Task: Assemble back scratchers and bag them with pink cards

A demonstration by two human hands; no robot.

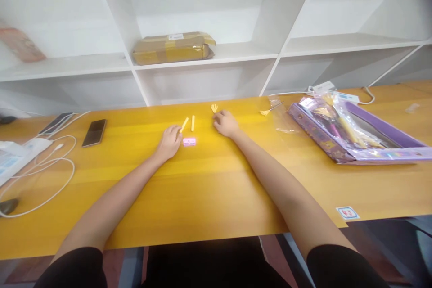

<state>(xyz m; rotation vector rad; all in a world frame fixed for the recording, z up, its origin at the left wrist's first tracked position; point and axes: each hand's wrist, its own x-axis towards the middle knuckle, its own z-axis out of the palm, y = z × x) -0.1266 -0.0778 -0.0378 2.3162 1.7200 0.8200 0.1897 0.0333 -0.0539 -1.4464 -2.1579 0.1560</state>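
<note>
Bench [189,202] bears a slanted yellow stick [184,124], left hand [170,142] at its near end, and a small yellow claw [213,109], right hand [226,123] at its base, neither grip's closure discernible; light pinches near the ends should steady the pieces without rolling them.

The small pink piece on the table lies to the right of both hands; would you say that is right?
Not quite: the head view shows the small pink piece on the table between the left hand and the right hand.
</note>
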